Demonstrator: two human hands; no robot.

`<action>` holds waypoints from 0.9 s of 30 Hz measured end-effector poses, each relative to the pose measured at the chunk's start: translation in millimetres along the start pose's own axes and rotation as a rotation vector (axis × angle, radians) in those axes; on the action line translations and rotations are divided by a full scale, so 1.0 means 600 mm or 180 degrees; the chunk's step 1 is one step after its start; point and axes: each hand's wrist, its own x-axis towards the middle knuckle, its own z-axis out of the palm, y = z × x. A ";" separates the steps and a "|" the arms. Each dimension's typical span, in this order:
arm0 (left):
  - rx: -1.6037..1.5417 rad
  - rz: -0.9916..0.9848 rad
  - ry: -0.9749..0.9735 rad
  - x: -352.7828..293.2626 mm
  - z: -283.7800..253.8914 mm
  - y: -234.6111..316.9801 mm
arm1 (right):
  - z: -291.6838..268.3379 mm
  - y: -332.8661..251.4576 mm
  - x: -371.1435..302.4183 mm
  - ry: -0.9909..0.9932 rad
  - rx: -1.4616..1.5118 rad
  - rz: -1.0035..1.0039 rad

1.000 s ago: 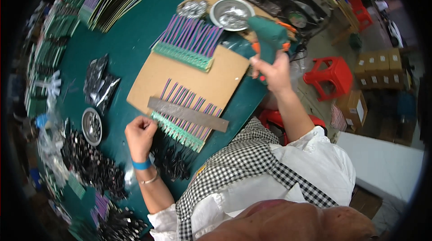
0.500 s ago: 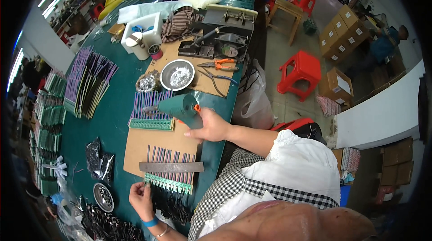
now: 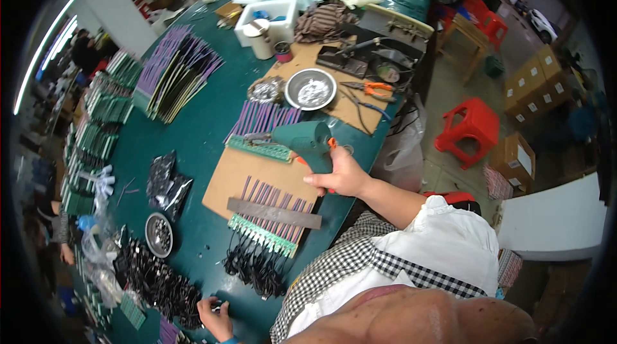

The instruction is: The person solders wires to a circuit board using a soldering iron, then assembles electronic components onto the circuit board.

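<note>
Right hand: right hand (image 3: 340,176) closed around the grip of a green glue gun (image 3: 307,141), nozzle pointing left over the cardboard sheet (image 3: 247,174).
Left hand: left hand (image 3: 215,316) low at the near table edge, fingers curled on small black parts (image 3: 160,283); what exactly it pinches cannot be told.
Work piece: row of purple wires on a green strip (image 3: 267,231), weighted by a flat metal bar (image 3: 275,213), just below the gun; a second row (image 3: 262,127) lies just above it.
Edges: green table (image 3: 199,113) curves away on the right; the cardboard sheet reaches close to that edge. Bare tabletop lies left of the cardboard.
Around: steel bowl (image 3: 311,89), orange-handled pliers (image 3: 373,89), small round tin (image 3: 158,235); red stool (image 3: 470,129) on the floor well apart.
Hidden: left forearm cut off by the lower frame edge; gun trigger covered by fingers; far-left stacks blurred.
Change: the gun sits lower and nearer the weighted row than half a second ago; the left hand has dropped from the strip's left end to the black parts.
</note>
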 end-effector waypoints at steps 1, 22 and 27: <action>-0.0596 -0.0606 -0.0182 -0.003 0.002 -0.008 | 0.003 0.001 0.001 -0.0045 0.0049 0.0016; 0.0715 -0.0417 0.1345 -0.079 -0.007 -0.026 | 0.011 -0.093 0.011 -0.0013 -0.0818 -0.0359; 0.0728 -0.0636 0.1051 -0.089 -0.023 -0.061 | 0.027 -0.100 0.025 -0.0272 -0.0736 -0.0492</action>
